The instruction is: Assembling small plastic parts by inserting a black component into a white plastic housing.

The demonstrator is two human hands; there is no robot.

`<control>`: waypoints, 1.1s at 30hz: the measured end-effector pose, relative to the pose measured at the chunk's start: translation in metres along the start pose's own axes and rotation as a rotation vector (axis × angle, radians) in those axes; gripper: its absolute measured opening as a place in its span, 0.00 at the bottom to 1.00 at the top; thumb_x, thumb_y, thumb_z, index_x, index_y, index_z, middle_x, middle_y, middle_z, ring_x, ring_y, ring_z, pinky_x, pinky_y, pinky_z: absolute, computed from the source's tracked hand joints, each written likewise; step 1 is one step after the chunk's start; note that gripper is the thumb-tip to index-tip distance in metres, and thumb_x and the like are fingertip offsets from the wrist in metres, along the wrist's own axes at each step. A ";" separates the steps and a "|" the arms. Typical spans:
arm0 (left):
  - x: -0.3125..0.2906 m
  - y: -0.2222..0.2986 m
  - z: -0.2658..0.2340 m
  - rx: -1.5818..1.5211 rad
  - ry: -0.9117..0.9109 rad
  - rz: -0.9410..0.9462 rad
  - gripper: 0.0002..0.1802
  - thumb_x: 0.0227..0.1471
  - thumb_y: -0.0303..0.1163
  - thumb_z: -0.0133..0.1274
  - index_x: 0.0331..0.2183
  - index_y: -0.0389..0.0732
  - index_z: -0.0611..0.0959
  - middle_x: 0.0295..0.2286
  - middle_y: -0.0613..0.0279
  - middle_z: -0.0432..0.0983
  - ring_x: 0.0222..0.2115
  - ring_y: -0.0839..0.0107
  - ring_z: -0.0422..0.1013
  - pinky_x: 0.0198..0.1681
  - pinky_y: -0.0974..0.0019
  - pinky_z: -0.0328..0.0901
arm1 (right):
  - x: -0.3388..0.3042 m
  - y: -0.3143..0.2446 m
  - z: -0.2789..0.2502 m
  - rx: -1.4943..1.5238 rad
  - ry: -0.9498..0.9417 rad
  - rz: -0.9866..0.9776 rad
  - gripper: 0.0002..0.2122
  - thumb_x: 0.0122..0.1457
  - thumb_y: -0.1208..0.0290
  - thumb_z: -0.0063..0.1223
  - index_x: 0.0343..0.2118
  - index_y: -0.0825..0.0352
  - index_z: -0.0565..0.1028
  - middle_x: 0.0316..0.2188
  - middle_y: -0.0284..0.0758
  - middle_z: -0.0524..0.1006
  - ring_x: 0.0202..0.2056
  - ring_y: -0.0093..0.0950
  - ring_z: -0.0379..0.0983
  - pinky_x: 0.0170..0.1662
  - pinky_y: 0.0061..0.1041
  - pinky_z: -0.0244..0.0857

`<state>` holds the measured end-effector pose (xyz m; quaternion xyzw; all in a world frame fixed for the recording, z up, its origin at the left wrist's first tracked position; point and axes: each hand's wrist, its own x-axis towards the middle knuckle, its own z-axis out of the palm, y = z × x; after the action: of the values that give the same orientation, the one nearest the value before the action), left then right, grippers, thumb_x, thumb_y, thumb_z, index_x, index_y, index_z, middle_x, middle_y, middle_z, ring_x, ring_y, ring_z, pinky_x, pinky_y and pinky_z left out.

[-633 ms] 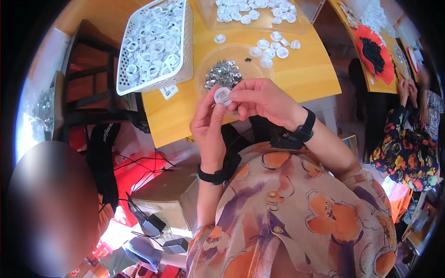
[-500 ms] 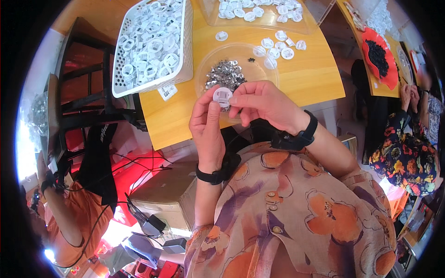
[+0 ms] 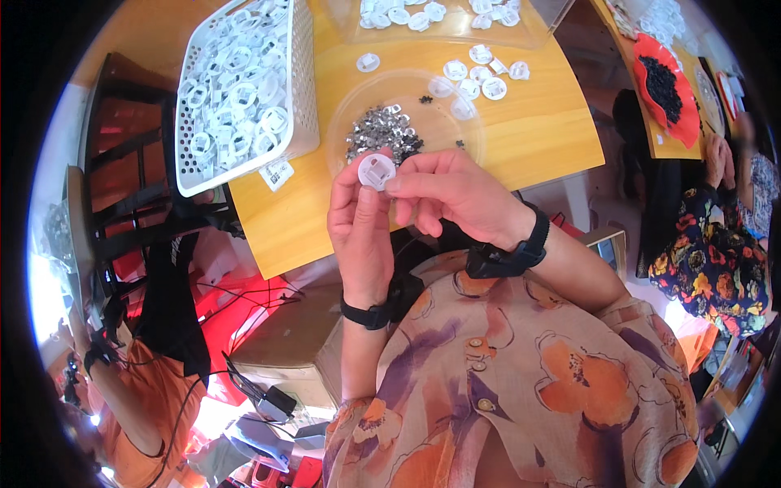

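A round white plastic piece (image 3: 377, 172) with a square middle is pinched between the thumb and fingers of my left hand (image 3: 358, 224), above the near rim of a shallow clear bowl (image 3: 443, 159). My right hand (image 3: 451, 191) is closed, with thumb and index fingertips pressed together at the piece's right edge. Whatever those fingertips hold, if anything, is too small or hidden to make out. Just beyond my hands, a heap of small shiny metal parts (image 3: 382, 130) lies in the bowl, with a few dark bits near it.
Left of the bowl, a white perforated basket (image 3: 304, 89) is full of similar white pieces. Several loose round pieces (image 3: 494, 88) lie at the bowl's far right. A clear tray (image 3: 447, 32) with more stands behind. On another table, a red dish (image 3: 643, 81) holds black parts; people sit on both sides.
My left hand still holds the white piece, which has turned slightly. My right fingertips remain at its edge. The table and its contents have shifted left in the view.
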<state>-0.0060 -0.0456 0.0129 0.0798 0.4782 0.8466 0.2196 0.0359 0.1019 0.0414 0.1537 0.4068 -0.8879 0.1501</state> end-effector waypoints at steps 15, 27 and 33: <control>-0.001 0.007 -0.014 -0.106 0.103 -0.130 0.19 0.61 0.35 0.44 0.50 0.36 0.70 0.49 0.52 0.68 0.46 0.69 0.68 0.52 0.66 0.62 | 0.018 -0.036 -0.054 -1.747 0.523 -0.849 0.04 0.47 0.74 0.56 0.28 0.62 0.78 0.22 0.34 0.72 0.28 0.35 0.71 0.32 0.34 0.62; 0.002 0.010 -0.015 -0.086 0.047 -0.169 0.19 0.60 0.33 0.44 0.50 0.35 0.70 0.47 0.53 0.69 0.48 0.69 0.67 0.54 0.67 0.61 | 0.056 -0.018 -0.056 -1.971 0.306 -0.805 0.03 0.44 0.74 0.52 0.21 0.60 0.78 0.21 0.33 0.73 0.28 0.32 0.71 0.41 0.31 0.56; 0.004 0.012 -0.016 -0.100 0.040 -0.189 0.19 0.60 0.33 0.44 0.51 0.36 0.69 0.47 0.52 0.69 0.49 0.69 0.66 0.53 0.67 0.61 | 0.040 -0.023 -0.050 -1.843 0.325 -0.658 0.02 0.47 0.72 0.55 0.25 0.60 0.77 0.22 0.31 0.70 0.29 0.30 0.69 0.42 0.32 0.52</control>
<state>-0.0185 -0.0618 0.0137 0.0066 0.4451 0.8462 0.2928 -0.0019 0.1490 0.0105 -0.0238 0.9763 -0.1900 -0.1006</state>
